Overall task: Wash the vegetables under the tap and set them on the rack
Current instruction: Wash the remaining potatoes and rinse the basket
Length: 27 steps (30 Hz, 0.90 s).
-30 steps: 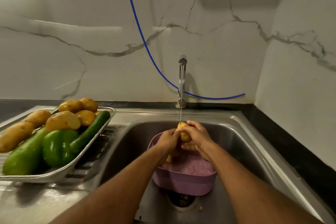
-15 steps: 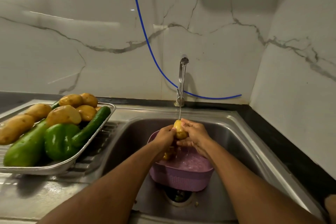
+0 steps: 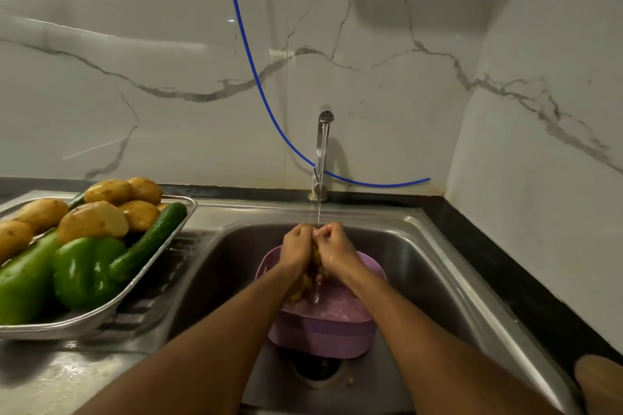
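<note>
Left hand [image 3: 297,248] and right hand [image 3: 333,248], fingers curled, together grip a yellow potato [image 3: 315,254] under the steel tap's [image 3: 322,152] stream, above the purple plastic colander [image 3: 323,330]; metal rack tray [image 3: 111,305] far left.

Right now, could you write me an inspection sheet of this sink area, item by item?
Surface: stainless steel sink with a wet drainboard at left.
Job's things: a potato held between both hands under the tap, water running; a purple colander in the basin below; a metal tray on the drainboard holding potatoes, a green bell pepper and a cucumber.
Clutter: small scraps by the drain.
Hands: left hand and right hand, fingers curled round the potato.
Cables: a blue hose running down the wall behind the tap.
Surroundings: marble-patterned wall, dark counter edge at right.
</note>
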Motion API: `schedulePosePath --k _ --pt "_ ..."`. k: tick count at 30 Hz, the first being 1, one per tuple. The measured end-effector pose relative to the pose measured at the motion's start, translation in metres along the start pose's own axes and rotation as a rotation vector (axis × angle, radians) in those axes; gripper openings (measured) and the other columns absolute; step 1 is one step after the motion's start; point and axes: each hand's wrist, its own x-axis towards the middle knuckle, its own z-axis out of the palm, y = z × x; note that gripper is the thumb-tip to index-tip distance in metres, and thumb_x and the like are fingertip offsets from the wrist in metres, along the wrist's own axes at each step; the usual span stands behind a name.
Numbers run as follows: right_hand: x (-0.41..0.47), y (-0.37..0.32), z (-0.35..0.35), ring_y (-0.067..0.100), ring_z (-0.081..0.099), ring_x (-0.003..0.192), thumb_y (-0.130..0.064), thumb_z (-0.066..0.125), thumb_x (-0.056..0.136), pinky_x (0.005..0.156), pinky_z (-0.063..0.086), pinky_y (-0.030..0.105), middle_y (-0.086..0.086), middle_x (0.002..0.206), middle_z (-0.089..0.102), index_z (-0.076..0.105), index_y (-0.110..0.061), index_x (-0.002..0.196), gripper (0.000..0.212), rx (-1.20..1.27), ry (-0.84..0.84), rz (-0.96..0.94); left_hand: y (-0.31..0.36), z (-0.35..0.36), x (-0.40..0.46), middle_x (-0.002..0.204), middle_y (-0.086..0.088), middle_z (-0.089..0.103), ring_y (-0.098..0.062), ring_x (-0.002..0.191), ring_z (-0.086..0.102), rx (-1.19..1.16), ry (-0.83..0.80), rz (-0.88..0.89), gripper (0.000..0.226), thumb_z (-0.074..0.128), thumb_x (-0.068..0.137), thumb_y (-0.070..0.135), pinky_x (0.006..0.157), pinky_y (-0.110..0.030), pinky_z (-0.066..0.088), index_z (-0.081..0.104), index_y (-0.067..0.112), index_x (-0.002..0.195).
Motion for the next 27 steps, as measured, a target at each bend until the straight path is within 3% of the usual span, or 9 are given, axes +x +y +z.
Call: schedulePosePath --k 2,6,10,14,18,21,25,27 --pt "0.0 -0.001 -0.003 0.025 0.069 0.087 -0.04 0.047 0.107 0.063 0.061 0.031 0.008 0.111 0.056 0.031 -0.027 0.124 0.026 0.026 -0.013 0.021 0.003 -0.004 0.003 0.105 -0.025 0.072 -0.037 0.099 0.072 -0.076 -0.003 -0.102 0.033 0.042 0.108 0.024 0.087 -0.053 0.061 0.07 0.007 0.107" --pt "-0.001 -0.001 -0.014 0.018 0.063 0.064 -0.043 0.045 0.108 0.046 0.049 0.021 0.017 0.116 0.061 0.033 -0.021 0.125 0.03 0.152 -0.022 0.03 0.01 -0.013 0.004 0.109 -0.026 0.07 -0.038 0.091 0.071 -0.216 -0.039 -0.191 0.037 0.042 0.11 0.033 0.078 -0.05 0.062 0.067 0.005 0.114" --pt "0.003 0.004 -0.016 0.021 0.064 0.064 -0.045 0.047 0.107 0.054 0.053 0.03 0.017 0.102 0.065 0.037 -0.02 0.125 0.033 0.309 0.059 0.031 0.016 -0.014 0.0 0.11 -0.026 0.067 -0.027 0.071 0.067 -0.271 -0.205 -0.153 0.037 0.038 0.111 0.026 0.055 -0.035 0.056 0.064 0.006 0.125" --pt "0.002 0.009 -0.013 0.023 0.067 0.074 -0.045 0.045 0.107 0.058 0.055 0.029 0.017 0.109 0.063 0.042 -0.022 0.127 0.03 0.238 -0.006 0.023 0.016 -0.008 -0.001 0.099 -0.024 0.069 -0.028 0.069 0.068 -0.215 -0.086 -0.168 0.029 0.045 0.108 0.024 0.048 -0.034 0.053 0.066 0.004 0.111" --pt "0.0 0.005 -0.008 0.023 0.068 0.074 -0.045 0.049 0.106 0.063 0.057 0.032 0.015 0.108 0.065 0.05 -0.023 0.126 0.03 0.334 -0.055 0.042 0.012 -0.01 0.006 0.101 -0.025 0.072 -0.034 0.079 0.072 -0.231 0.024 -0.204 0.031 0.053 0.106 0.034 0.06 -0.041 0.061 0.069 0.007 0.104" --pt "0.004 -0.001 -0.005 0.017 0.06 0.057 -0.047 0.05 0.105 0.049 0.047 0.027 0.015 0.095 0.069 0.057 -0.022 0.123 0.031 0.437 0.003 0.062 0.013 -0.013 0.007 0.1 -0.021 0.072 -0.03 0.089 0.071 -0.13 0.06 -0.07 0.035 0.049 0.107 0.038 0.082 -0.045 0.063 0.07 0.011 0.1" --pt "0.005 -0.001 -0.004 0.012 0.054 0.061 -0.031 0.053 0.106 0.055 0.045 0.025 0.015 0.096 0.065 0.061 -0.025 0.131 0.027 0.521 -0.005 0.065 0.01 -0.012 0.004 0.1 -0.013 0.067 -0.023 0.088 0.069 -0.056 0.111 0.023 0.033 0.042 0.11 0.032 0.072 -0.033 0.062 0.064 0.009 0.116" --pt "0.005 0.002 -0.004 0.012 0.054 0.066 -0.021 0.054 0.105 0.058 0.046 0.025 0.013 0.098 0.064 0.059 -0.024 0.137 0.032 0.468 -0.014 0.051 0.008 -0.012 0.005 0.103 -0.012 0.066 -0.026 0.095 0.068 0.018 0.109 0.018 0.034 0.04 0.111 0.032 0.085 -0.043 0.061 0.061 0.009 0.123"
